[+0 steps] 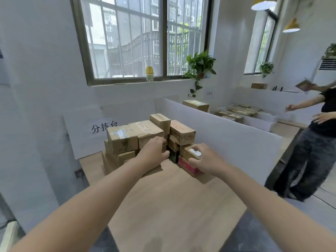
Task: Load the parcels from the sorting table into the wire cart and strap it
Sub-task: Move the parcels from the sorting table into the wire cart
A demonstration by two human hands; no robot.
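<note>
Table [172, 206]: wood; parcels [123, 139] are stacked at its far end.
Right hand [203, 159]: curled over a small labelled carton [185, 152], thumb at its side.
Left hand [154, 151]: set against the stack; its grip cannot be told.
Handling: cartons are judged light, stiff and tape-slick, best taken by opposite sides.
Writing: the label print is unreadable; the sign [103, 127] behind reads 分拣台.
Cart: not seen.

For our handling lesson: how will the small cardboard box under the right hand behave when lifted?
Probably stiff: the small cardboard box keeps square edges. Likely light, since the right hand spans it alone. Its shiny label might feel slick.
</note>
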